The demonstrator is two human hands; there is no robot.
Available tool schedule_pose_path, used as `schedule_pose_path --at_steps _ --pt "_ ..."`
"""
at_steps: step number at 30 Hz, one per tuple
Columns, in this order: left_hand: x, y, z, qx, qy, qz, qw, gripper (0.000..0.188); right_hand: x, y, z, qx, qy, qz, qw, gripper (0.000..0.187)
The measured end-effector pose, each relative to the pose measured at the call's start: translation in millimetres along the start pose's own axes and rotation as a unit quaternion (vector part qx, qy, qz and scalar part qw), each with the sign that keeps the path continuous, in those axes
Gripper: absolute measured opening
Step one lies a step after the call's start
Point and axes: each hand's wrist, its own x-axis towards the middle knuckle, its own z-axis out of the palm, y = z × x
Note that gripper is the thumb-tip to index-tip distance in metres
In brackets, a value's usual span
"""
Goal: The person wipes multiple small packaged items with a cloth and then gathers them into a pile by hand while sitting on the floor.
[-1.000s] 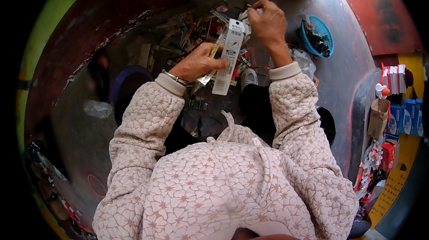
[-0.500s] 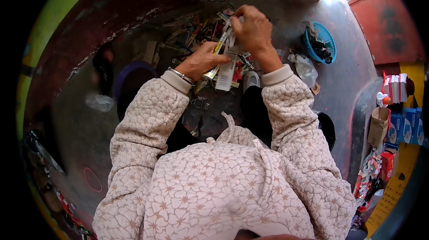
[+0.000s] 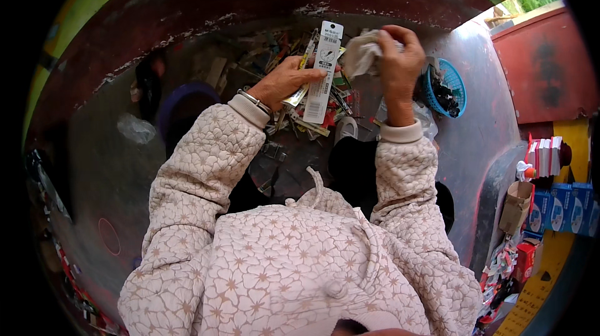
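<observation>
My left hand (image 3: 284, 83) is closed around a long white hang-hole package (image 3: 324, 67), its thumb lying across the front. Against its fingers leans a second narrow package with a yellow edge (image 3: 302, 88). To the right, my right hand (image 3: 401, 58) pinches a crumpled pale cloth (image 3: 362, 53) and holds it off the white package. Below both hands, a heap of mixed slim packages and small items (image 3: 275, 51) spreads over the floor; the packages and hands hide part of it.
A blue basket (image 3: 461, 89) with black items stands at the right, beside a clear plastic bag (image 3: 427, 122). On the left are a purple tub (image 3: 178, 100) and another clear bag (image 3: 135, 128). Blue boxes (image 3: 560, 208) and a brown carton (image 3: 517, 206) line the right edge.
My right hand has moved right, away from the package, with the cloth. The white package now stands more upright and shows its full front. My left hand keeps its grip.
</observation>
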Motion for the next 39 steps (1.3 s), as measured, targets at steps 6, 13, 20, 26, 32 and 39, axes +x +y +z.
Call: schedule_pose_path --at_steps 6,13,20,26,32,39 --pt "2 -15 -7 0.147 0.003 0.137 0.98 0.027 -34 -22 37 -0.086 -0.102 -0.101 0.986 0.012" --pt "4 -15 -14 -0.146 -0.01 0.043 0.988 0.029 -33 -31 32 -0.048 -0.135 -0.129 0.981 0.012" --pt "-4 3 -14 -0.215 -0.04 0.036 0.975 0.025 -28 -36 26 -0.027 -0.168 -0.148 0.974 0.012" --pt "-2 -5 -25 -0.299 -0.014 0.034 0.954 0.029 -32 -34 28 -0.059 -0.207 -0.174 0.961 0.013" --pt "-4 5 -27 -0.354 -0.078 0.026 0.932 0.04 -32 -38 28 -0.1 -0.187 -0.2 0.956 0.011" --pt "5 5 -21 -0.277 -0.015 0.048 0.96 0.043 -48 -40 38 -0.215 -0.187 -0.308 0.908 0.011"
